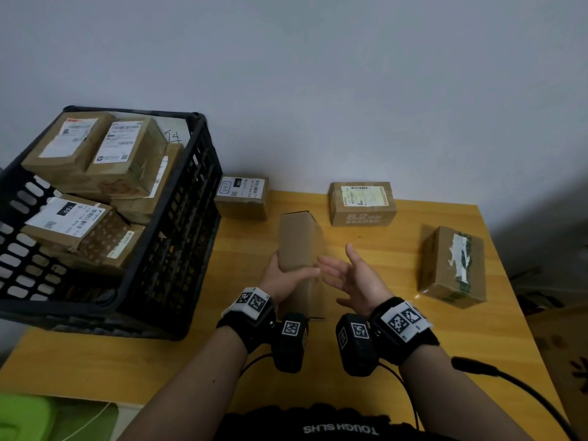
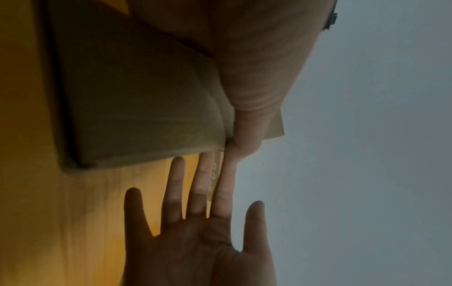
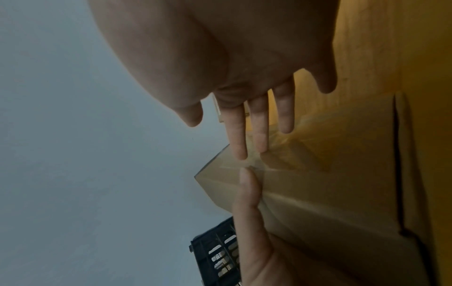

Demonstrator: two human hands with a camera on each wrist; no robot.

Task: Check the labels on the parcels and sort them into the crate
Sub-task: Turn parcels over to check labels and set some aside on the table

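head view, shirt hem [image 1: 340, 428]: white print reads "tough slhs", upside down to the camera.
head view, wrist units [image 1: 291, 340]: black camera blocks and white bands with black-and-white square tags, on both wrists.
head view, left hand [image 1: 281, 275]: grasps the tall plain parcel [image 1: 300, 246] near its lower end, fingers laid across its front; the parcel stands tilted on the yellow table [image 1: 397, 345], no label on the faces shown.
head view, right hand [image 1: 353, 278]: released, fingers spread, just beside the parcel and apart from it.
head view, black crate [image 1: 178, 249]: on the table's left — several labelled parcels inside; one label [image 1: 68, 214] shows "180", and "94" [image 1: 172, 136] is handwritten on white at the back.
head view, loose parcels: one with a white label [image 1: 241, 198] beside the crate, one printed "8.2" [image 1: 362, 203] by the wall, one with torn white tape [image 1: 453, 265] to the right.
left wrist view, left hand [image 2: 257, 77]: palm against the parcel's [image 2: 146, 96] edge; this view alone shows the right hand's [image 2: 195, 241] palm facing in, five fingers straight, with a blurred print behind them.
right wrist view, right hand [image 3: 232, 58]: fingers straight, touching nothing — the left hand's [image 3: 252, 222] fingers lie flat along the parcel [image 3: 330, 193]; a corner of the crate [image 3: 215, 257] shows behind.
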